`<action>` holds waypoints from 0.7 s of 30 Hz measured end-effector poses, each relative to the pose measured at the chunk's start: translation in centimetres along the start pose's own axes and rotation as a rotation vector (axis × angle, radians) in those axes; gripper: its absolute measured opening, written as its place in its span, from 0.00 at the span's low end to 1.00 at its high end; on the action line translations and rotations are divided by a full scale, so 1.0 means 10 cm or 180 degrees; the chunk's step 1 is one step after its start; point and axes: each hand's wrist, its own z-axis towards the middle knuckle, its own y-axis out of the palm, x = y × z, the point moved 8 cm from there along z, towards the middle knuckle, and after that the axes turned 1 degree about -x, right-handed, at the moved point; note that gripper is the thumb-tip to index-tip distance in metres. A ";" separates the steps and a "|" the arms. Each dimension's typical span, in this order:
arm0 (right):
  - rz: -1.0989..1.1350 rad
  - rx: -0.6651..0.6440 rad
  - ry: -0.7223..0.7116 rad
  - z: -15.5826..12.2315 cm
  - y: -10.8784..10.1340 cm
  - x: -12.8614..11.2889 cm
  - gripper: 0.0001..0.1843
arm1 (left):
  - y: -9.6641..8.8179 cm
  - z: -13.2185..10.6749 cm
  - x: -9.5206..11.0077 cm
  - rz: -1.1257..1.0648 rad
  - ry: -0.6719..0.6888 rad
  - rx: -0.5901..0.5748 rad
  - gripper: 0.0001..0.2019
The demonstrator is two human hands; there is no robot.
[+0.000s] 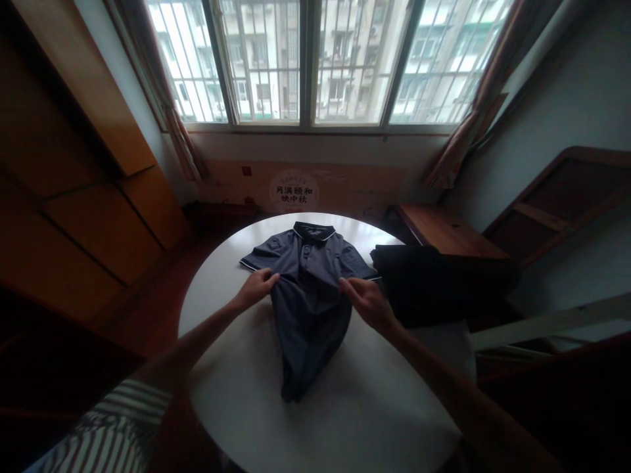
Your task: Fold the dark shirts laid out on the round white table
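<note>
A dark grey polo shirt [308, 263] lies on a round white table [345, 407], its collar with white trim pointing away from me and its short sleeves spread. The lower body of the shirt is gathered in a narrow bunch toward me. My left hand [257, 290] pinches the shirt's side near the left sleeve. My right hand [367, 303] grips the opposite side just under the right sleeve, with the fingertips on the cloth.
A dark folded garment [419, 286] sits at the table's right edge, with a wooden bench [444, 230] behind it. A striped sleeve [113, 427] shows at lower left. A wooden wardrobe [89, 197] stands left, and a barred window [305, 62] is beyond the table.
</note>
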 end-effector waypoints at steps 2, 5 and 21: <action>0.0393 0.0290 0.0295 -0.09 -0.31 0.17 0.19 | -0.30 -0.08 -0.08 -0.0485 -0.0273 0.0315 0.20; 0.0918 0.0575 0.0611 -0.29 -0.60 0.43 0.20 | -0.67 -0.23 -0.22 -0.1158 -0.0677 0.0727 0.20; 0.1599 -0.0329 0.1673 -0.81 -0.51 0.55 0.41 | -1.00 -0.88 -0.62 -0.0491 -0.1543 -0.0557 0.45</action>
